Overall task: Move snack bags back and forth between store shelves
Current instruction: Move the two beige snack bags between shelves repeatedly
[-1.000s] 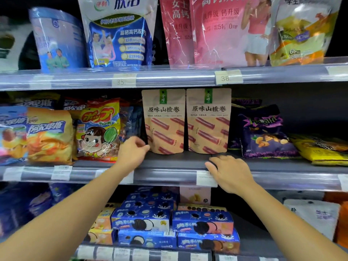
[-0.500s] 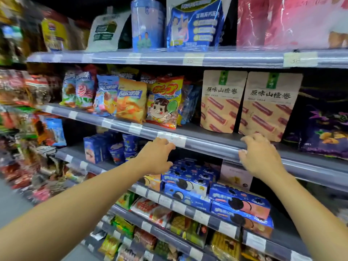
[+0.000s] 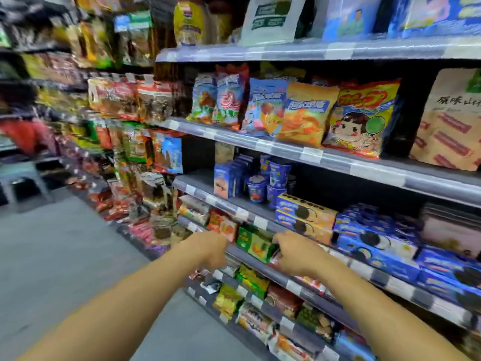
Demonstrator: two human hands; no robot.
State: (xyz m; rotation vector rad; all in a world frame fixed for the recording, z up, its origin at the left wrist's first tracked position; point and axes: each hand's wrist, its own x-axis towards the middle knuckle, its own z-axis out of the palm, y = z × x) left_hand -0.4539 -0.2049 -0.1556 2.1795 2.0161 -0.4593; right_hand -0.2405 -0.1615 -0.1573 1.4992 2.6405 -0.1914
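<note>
Both my arms reach forward and down to a low shelf of small snack bags. My left hand (image 3: pixel 212 250) hovers at the shelf's front edge beside a red-orange bag (image 3: pixel 223 224), its fingers curled loosely and holding nothing I can see. My right hand (image 3: pixel 296 252) is at the green snack bag (image 3: pixel 256 242) and a red-white pack just behind its fingers; the view is blurred and I cannot tell whether it grips anything. Higher up, candy bags such as the yellow cartoon-girl bag (image 3: pixel 360 118) stand on the shelf with the tan hawthorn-roll pouch (image 3: pixel 450 121).
Blue cookie boxes (image 3: pixel 374 241) and blue cups (image 3: pixel 270 181) fill the shelf above my hands. More bags (image 3: pixel 250 280) sit on lower shelves. The grey aisle floor (image 3: pixel 57 256) opens to the left, with a grey stool (image 3: pixel 19 178) and further packed shelving (image 3: pixel 125 105) beyond.
My view has swung left and down. Both hands left the candy shelf's edge and dropped two shelves lower, to the row of small snack bags.
</note>
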